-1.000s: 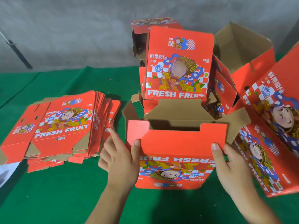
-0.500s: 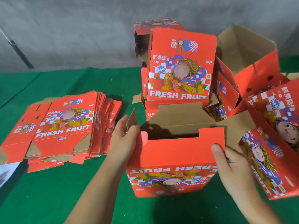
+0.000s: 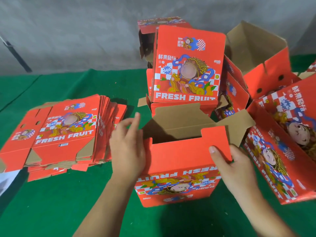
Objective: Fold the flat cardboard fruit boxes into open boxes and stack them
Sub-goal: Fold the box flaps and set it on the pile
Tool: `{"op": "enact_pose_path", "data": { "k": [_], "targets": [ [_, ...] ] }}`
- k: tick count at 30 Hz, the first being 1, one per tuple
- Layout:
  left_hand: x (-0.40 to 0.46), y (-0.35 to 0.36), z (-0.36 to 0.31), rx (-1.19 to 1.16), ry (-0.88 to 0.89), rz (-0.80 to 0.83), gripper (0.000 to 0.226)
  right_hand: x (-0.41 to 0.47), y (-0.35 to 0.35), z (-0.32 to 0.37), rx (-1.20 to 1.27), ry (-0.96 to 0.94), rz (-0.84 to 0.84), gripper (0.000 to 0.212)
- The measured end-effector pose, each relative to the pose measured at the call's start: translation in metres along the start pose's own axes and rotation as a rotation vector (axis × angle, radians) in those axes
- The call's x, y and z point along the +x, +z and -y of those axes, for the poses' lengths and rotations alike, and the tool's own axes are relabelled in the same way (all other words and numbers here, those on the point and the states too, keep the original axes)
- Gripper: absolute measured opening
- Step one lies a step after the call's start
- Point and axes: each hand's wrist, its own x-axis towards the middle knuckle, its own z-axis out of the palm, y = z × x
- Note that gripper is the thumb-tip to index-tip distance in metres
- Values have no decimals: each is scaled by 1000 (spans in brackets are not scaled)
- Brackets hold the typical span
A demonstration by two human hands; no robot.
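Observation:
A red fruit box stands upright in front of me on the green table, its top flaps up and its brown inside showing. My left hand lies against the box's left side with relaxed fingers lifted near the left flap. My right hand grips the box's right front corner, thumb on the red front panel. A stack of flat red boxes lies to the left. Folded boxes are piled behind.
More folded boxes stand at the right: one open box tilted at the back and a long one lying on its side close to my right hand. The green cloth covers the table; a grey wall is behind.
The box has been turned more upright and squared. My left hand has slid from the front left flap to the box's left side, fingers now lifted. My right hand keeps its hold.

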Motion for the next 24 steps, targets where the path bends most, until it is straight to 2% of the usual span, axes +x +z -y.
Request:
{"op": "enact_pose_path", "data": {
  "k": [2,3,5,7,9,10,12,14,17,20,22,24],
  "targets": [
    [-3,1,-7,128,98,106,51,-1,8,5,41,-1,-16,39],
    [-5,0,-8,178,107,149,50,-4,12,7,58,-4,-34,47],
    [-6,-1,-7,207,84,214,52,-9,16,10,25,-30,-140,77],
    [-7,-2,-5,174,97,292,46,-12,17,15,-235,-199,-280,86],
    [-6,-3,-5,139,133,397,35,-10,19,25,-517,-431,-334,75],
    [-6,-4,-5,136,133,458,35,-7,20,32,-571,-534,-290,68],
    [-6,-4,-2,173,100,572,57,-2,29,45,-573,-642,-152,55],
    [-7,-3,2,182,48,591,63,0,37,52,-561,-591,-102,58],
    [-3,1,8,203,-27,596,44,2,39,50,-535,-343,-211,97],
    [2,5,6,274,-81,610,43,2,35,44,-354,-218,-122,121],
    [4,7,5,295,-141,572,44,3,33,41,-272,-243,-47,120],
    [6,9,7,242,-192,540,46,3,30,38,-270,-253,13,107]
  ]
}}
